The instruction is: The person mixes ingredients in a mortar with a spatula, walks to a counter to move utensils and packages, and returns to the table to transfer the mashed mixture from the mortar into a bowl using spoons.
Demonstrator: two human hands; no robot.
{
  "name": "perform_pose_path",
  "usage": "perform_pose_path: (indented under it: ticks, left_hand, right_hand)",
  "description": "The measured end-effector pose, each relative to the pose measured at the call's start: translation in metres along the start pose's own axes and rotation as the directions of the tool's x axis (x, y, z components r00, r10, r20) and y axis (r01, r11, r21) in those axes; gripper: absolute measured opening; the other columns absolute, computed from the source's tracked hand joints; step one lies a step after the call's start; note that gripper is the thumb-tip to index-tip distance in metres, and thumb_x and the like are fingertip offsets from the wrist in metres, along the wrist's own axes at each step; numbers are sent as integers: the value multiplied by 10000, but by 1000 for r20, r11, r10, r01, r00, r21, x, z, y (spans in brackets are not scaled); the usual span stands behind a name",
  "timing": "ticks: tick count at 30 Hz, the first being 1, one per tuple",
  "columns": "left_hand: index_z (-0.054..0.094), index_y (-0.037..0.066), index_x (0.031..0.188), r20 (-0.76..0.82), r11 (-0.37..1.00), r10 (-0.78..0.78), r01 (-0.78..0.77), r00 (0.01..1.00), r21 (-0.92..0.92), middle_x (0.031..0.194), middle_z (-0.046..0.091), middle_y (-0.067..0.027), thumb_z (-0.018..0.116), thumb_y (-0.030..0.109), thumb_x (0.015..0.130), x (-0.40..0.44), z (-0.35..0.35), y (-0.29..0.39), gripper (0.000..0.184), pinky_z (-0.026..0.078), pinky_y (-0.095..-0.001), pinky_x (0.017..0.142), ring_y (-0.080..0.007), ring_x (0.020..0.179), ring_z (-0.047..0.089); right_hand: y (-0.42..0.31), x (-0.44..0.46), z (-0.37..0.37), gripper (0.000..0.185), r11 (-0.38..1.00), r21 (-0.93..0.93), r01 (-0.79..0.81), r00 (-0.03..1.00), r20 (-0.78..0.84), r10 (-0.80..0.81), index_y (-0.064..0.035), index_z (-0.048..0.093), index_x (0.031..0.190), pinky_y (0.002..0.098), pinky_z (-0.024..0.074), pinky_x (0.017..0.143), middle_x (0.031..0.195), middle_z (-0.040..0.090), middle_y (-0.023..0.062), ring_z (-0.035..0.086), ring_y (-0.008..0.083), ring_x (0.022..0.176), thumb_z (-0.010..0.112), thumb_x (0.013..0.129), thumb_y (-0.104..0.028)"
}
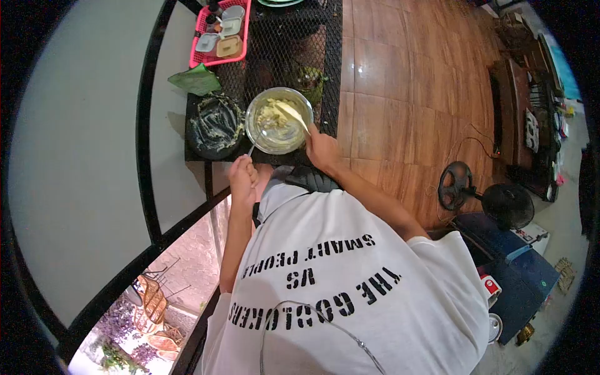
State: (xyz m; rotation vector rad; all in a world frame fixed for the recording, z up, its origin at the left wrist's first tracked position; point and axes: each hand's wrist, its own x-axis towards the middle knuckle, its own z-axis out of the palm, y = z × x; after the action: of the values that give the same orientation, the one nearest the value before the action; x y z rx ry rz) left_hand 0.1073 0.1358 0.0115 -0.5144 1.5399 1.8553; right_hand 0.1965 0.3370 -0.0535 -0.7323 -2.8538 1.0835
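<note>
Mixing bowl between two working hands, on a mesh-topped stand

1. White short-sleeved T-shirt with black stencil lettering (325, 275), mine, nearest the eye.
2. My left hand (242, 175): fingers curled closed round a thin grey metal utensil handle (251, 150), which slopes over the near rim of item 4; its far end is hard to make out.
3. My right hand (324, 149): closed about the handle of a cream-coloured flat spatula (289, 113), blade inside item 4.
4. Round clear bowl (252, 132), upright between and just beyond my hands; holds pale yellow mash (270, 116), with smears on its wall.
5. Round black shallow vessel (209, 149), just left of the bowl, streaked with pale residue.
6. Black metal mesh tabletop (259, 69), beneath both.
7. Green leaf piece (195, 80), at the far edge of the black vessel.
8. Bright pink plastic basket (247, 34), farthest, holding small lidded tubs (231, 27).
</note>
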Motion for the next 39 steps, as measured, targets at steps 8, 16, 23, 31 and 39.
perform_pose_path:
  ticks: [8,16,23,31,39]
  left_hand:
    - [481,117,758,15,999,36,-37,999,33,523,305,69,487,92,928,0,2,4,172,199,-223,329,-37,378,251]
    - [473,68,727,-19,998,55,-55,998,18,567,362,56,493,115,940,-4,-21,26,219,325,-214,435,-42,473,347]
    - [545,33,802,-33,723,503,-400,863,563,664,456,16,487,125,901,37,-113,23,147,354,-260,558,-91,602,429]
    - [568,-17,846,74,487,544,-387,836,783,798,616,-196,496,184,913,50,-148,42,224,444,-429,680,-366,787,592]
    - [547,9,833,158,468,474,-400,866,788,793,605,-213,485,201,924,62,-152,53,221,435,-483,645,-438,781,576]
  right_hand:
    - [1,3,2,233,995,-45,-88,995,-48,86,-94,512,1098,536,479,583,672,623,207,628,410,649,528,881,-178]
    - [-15,14,17,137,998,47,-45,993,-103,50,-86,522,988,532,466,552,669,604,215,601,426,635,519,911,-199]
    - [-72,42,20,211,1000,22,-4,990,141,1,-43,545,1027,549,472,665,778,636,242,609,454,746,506,903,-209]
    - [-111,98,62,403,898,-321,301,943,238,-230,-16,415,1240,501,496,597,765,631,198,639,380,686,489,860,-128]
    - [-140,78,87,562,783,-531,324,921,366,-133,4,328,1343,446,522,564,820,649,217,659,346,686,518,819,-68]
